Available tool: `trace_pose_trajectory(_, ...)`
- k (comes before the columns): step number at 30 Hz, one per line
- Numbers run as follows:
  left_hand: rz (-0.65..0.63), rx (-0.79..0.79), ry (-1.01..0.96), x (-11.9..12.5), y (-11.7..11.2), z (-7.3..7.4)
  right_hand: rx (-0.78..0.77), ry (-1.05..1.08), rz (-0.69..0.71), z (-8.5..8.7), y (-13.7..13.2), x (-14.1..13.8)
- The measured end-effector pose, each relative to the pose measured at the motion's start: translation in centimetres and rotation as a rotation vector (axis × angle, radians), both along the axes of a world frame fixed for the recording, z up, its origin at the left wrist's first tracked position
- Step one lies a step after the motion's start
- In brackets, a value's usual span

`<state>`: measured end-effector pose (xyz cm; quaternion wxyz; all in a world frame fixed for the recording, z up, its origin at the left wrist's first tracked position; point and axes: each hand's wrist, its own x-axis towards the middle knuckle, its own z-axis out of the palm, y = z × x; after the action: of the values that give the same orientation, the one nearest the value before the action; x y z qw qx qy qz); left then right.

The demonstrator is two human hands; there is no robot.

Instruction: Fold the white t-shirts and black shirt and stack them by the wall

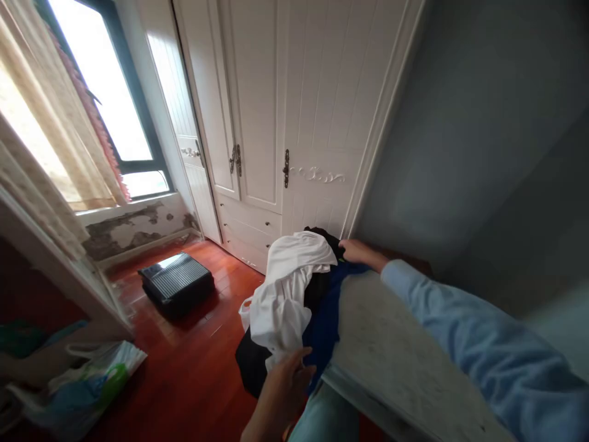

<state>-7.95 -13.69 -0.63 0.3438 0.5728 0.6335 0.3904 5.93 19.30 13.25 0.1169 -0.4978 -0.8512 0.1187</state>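
A white garment (pixel 288 294) lies crumpled over a pile of clothes at the end of a pale board-like surface (pixel 391 331). My left hand (pixel 288 377) is at the garment's near, lower end, fingers curled against the cloth; its exact grip is partly hidden. At the far side of the pile, my right hand (pixel 361 253) has its fingers closed on the edge of a black garment (pixel 324 233). Blue cloth (pixel 324 325) hangs between the white garment and the board. More black cloth (pixel 252 362) drops below on the left.
A white wardrobe (pixel 257 104) with drawers stands just behind the pile. On the red wooden floor (pixel 197 374) lies a black ribbed suitcase (pixel 177 279). Plastic bags (pixel 92 383) sit at lower left, under a curtained window (pixel 110 86) side. A grey wall (pixel 469 147) is at right.
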Motion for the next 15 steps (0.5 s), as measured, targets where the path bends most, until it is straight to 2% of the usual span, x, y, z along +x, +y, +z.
trace_pose_trajectory(2, 0.027, -0.029, 0.059, 0.4, -1.3, -1.8, -0.061, -0.017, 0.078, -5.5, -4.1, 0.4)
trace_pose_trajectory(4, 0.009, -0.045, 0.112, 0.4, -2.2, -2.4, -0.047, 0.051, 0.180, -9.5, -7.8, 1.6)
trace_pose_trajectory(6, -0.004, -0.040, 0.161, 0.2, -2.8, -2.4, -0.017, 0.186, 0.250, -11.2, -10.5, 3.4)
trace_pose_trajectory(7, -0.006, -0.028, 0.185, 0.0, -2.9, -2.4, 0.012, 0.271, 0.276, -11.2, -11.4, 4.4)
trace_pose_trajectory(8, -0.004, -0.011, 0.207, -0.1, -2.8, -2.5, 0.062, 0.363, 0.295, -10.5, -12.2, 5.6)
trace_pose_trajectory(10, 0.001, 0.025, 0.243, -0.2, -2.5, -2.9, 0.233, 0.542, 0.293, -7.7, -13.3, 8.2)
trace_pose_trajectory(15, 0.027, 0.144, 0.307, 0.7, -1.1, -4.3, 0.932, 1.086, 0.078, 2.0, -16.3, 15.6)
